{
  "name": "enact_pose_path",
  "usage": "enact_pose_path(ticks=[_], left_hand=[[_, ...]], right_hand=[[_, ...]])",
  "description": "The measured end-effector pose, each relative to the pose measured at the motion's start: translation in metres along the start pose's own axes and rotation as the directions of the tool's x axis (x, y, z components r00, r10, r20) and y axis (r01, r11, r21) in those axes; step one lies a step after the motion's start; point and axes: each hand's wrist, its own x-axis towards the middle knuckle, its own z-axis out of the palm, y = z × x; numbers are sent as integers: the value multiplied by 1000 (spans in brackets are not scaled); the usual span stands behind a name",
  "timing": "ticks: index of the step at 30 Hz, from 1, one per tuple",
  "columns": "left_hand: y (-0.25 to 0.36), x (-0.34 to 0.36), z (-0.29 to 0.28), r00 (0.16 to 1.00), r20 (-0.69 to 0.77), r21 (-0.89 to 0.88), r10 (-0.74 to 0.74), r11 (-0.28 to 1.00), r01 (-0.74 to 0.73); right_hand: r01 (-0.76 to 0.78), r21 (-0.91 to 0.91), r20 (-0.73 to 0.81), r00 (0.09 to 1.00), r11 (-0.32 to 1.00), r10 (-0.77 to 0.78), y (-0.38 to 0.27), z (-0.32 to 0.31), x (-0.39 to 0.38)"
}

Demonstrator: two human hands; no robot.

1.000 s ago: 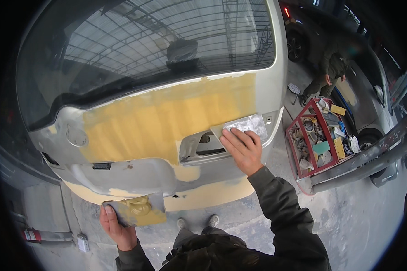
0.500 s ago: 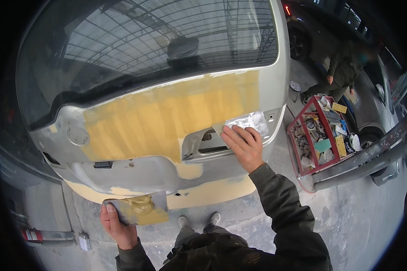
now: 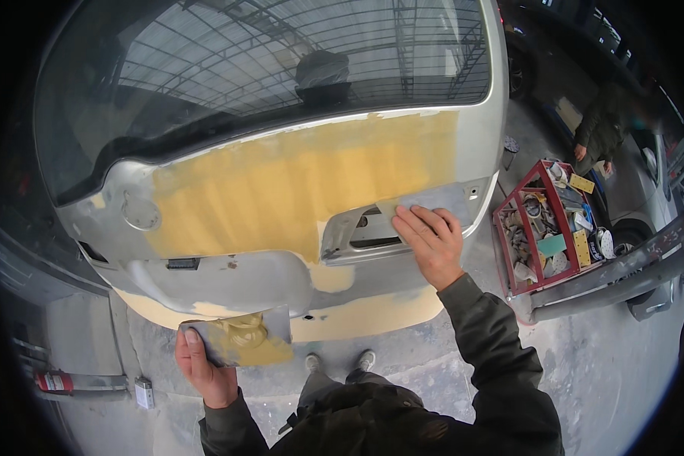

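Note:
The silver tailgate [image 3: 129, 251] of a vehicle carries a broad yellow filler patch [image 3: 262, 201] below its dark rear window. My right hand [image 3: 429, 239] presses a flat metal spreader [image 3: 448, 197] to the tailgate beside the recessed opening [image 3: 361, 247], its fingers laid over the plate. Low at the left, my left hand [image 3: 204, 365] grips a grey mixing plate [image 3: 214, 348] with its thumb on top; a mound of yellow putty [image 3: 243, 328] sits on that plate, which is held in front of the lower, cream-patched part of the tailgate.
A red cart [image 3: 543, 258] full of tools, pads and cans stands at the right beside grey bumper pieces [image 3: 600, 281]. Behind it a co-worker [image 3: 600, 129] bends by a dark car [image 3: 653, 197]. A red cylinder [image 3: 53, 382] and a small tin [image 3: 144, 392] lie at lower left.
The view has shifted, carrying tailgate, cart and both my hands slightly right and up in the picture. The co-worker has moved right and bent lower. Both my hands still hold their plates.

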Motion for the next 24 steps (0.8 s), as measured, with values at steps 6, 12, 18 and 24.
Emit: enact_pose_path(ticks=[6, 12, 18, 24], left_hand=[[-6, -6, -8, 998, -47, -7, -30, 1000, 30], [-4, -1, -20, 999, 18, -10, -43, 999, 44], [-1, 21, -40, 997, 32, -4, -65, 998, 66], [6, 46, -75, 995, 47, 25, -86, 996, 85]], right_hand=[[-218, 240, 55, 976, 946, 211, -53, -21, 8], [-342, 342, 73, 938, 875, 338, -111, -5, 11], [-143, 157, -10, 989, 977, 146, -122, 43, 24], [-163, 56, -15, 986, 985, 164, -138, 73, 9]])
